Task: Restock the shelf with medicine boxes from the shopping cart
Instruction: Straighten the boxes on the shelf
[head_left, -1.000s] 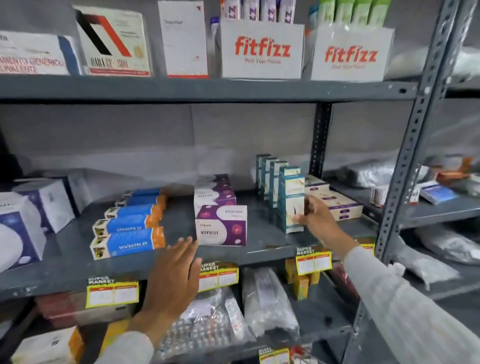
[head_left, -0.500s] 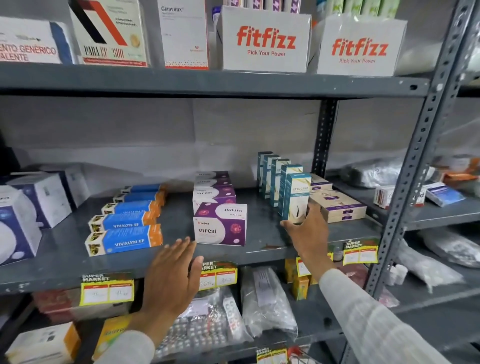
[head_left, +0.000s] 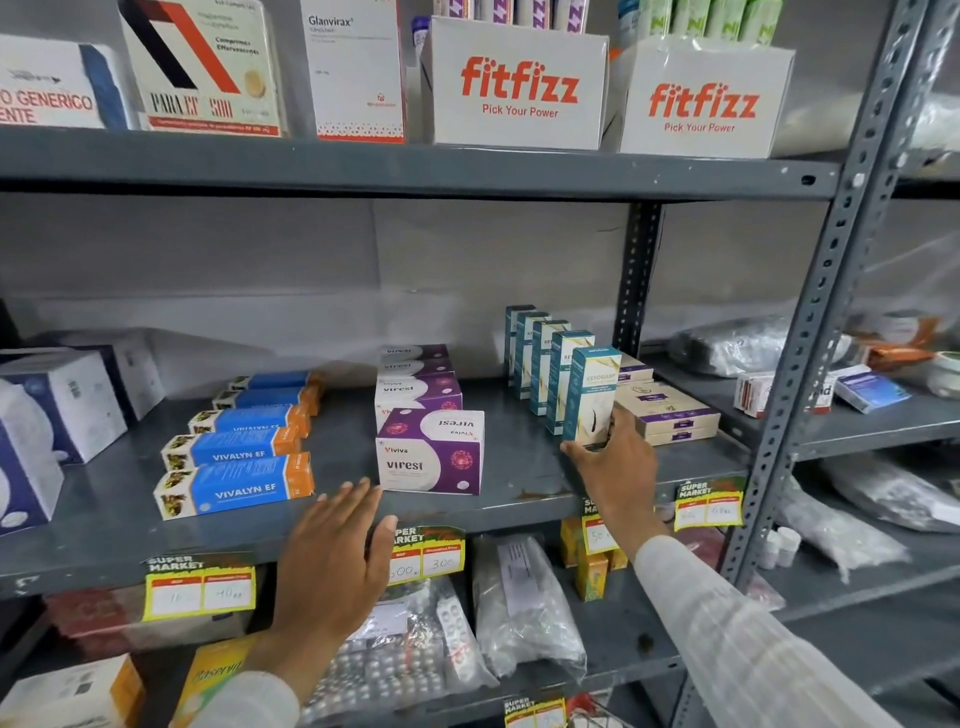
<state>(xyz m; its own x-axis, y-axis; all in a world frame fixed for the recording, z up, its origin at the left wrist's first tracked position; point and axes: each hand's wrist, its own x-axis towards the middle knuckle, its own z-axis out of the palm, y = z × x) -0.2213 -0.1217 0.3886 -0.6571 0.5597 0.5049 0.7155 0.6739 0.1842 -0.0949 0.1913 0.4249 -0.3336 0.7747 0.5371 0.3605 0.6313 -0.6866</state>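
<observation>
While the right hand (head_left: 615, 470) grips the base of an upright teal medicine box (head_left: 591, 395) at the front of a row of matching boxes (head_left: 540, 358), the left hand (head_left: 332, 564) hovers open and flat, fingers spread, over the grey shelf (head_left: 519, 480) edge. Purple Virest boxes (head_left: 430, 449) sit between the hands, and blue Vivalyn EF boxes (head_left: 234, 486) lie further left.
</observation>
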